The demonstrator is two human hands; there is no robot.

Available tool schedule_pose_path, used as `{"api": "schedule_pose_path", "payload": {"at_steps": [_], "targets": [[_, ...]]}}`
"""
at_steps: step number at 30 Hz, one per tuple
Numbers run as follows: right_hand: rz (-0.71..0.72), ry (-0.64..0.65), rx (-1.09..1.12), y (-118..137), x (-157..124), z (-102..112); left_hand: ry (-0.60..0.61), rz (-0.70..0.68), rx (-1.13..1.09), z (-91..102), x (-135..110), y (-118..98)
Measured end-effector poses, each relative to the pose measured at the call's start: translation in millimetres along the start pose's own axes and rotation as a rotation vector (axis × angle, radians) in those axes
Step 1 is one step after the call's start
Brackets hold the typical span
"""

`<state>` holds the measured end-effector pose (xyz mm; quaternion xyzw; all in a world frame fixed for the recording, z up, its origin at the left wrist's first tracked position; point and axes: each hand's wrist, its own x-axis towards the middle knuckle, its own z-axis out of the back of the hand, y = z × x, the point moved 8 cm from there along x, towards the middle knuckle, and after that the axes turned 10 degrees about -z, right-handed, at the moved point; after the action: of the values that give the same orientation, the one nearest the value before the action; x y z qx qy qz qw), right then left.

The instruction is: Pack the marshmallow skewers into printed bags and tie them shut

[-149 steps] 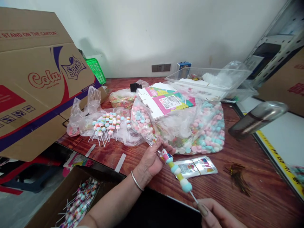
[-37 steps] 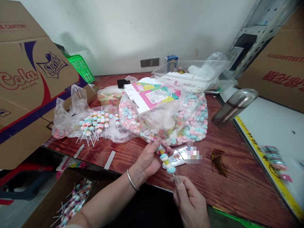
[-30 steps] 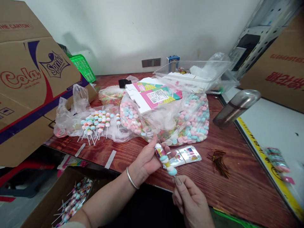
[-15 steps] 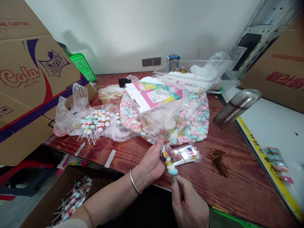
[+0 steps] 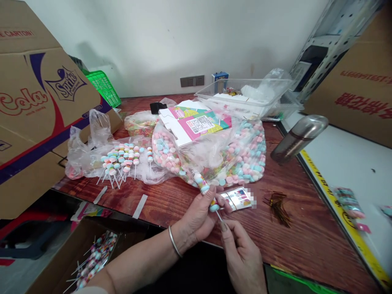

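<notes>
A candy skewer [image 5: 214, 207] of stacked marshmallow-like pieces on a white stick lies across my left hand [image 5: 202, 212], whose fingers wrap round its middle. Around its upper end is a printed clear wrapper [image 5: 201, 182]. My right hand [image 5: 243, 253] pinches the lower end of the stick between thumb and forefinger. Just behind my left fingers lies a banded stack of printed wrappers [image 5: 237, 199]. A bunch of brown-gold twist ties [image 5: 278, 207] rests to the right on the table.
Bare candy skewers [image 5: 124, 157] lie on plastic at the left. A big bag of marshmallows [image 5: 249, 155] stands behind my hands, a steel flask [image 5: 300, 139] to the right. Below left, a carton [image 5: 58, 261] holds wrapped skewers. A clear tray [image 5: 245, 108] sits at the back.
The skewer has slid up through my left hand into the wrapper, so its top now shows beyond my thumb. My right hand has moved up slightly, along with the stick.
</notes>
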<state>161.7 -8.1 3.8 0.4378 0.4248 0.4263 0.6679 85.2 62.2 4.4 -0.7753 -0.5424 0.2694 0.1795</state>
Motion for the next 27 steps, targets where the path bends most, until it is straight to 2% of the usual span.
{"api": "schedule_pose_path", "payload": {"at_steps": [3, 5, 9, 12, 15, 20, 27], "targets": [[0.008, -0.063, 0.02, -1.5, -2.1, 4.6, 0.039, 0.078, -0.014, -4.0, -4.8, 9.4], [-0.018, -0.05, 0.061, -3.4, -1.3, 4.4, 0.054, 0.082, -0.028, -4.6, -5.5, 8.1], [-0.093, 0.069, 0.17, -6.3, -1.6, -3.0, 0.0, -0.016, -0.037, 2.6, 3.9, -15.0], [-0.182, 0.205, 0.313, -11.4, -5.0, -15.1, -0.084, -0.016, -0.121, 7.0, 10.0, -25.3], [-0.283, 0.274, 0.415, -20.8, -7.7, -23.1, -0.117, 0.009, -0.203, 4.1, 11.2, -25.7], [-0.342, 0.34, 0.558, -31.2, -8.7, -28.3, -0.171, 0.058, -0.308, 1.3, 9.5, -18.3], [-0.408, 0.445, 0.771, -23.8, -13.6, -36.6, -0.139, 0.056, -0.323, 0.8, 15.0, -22.0]]}}
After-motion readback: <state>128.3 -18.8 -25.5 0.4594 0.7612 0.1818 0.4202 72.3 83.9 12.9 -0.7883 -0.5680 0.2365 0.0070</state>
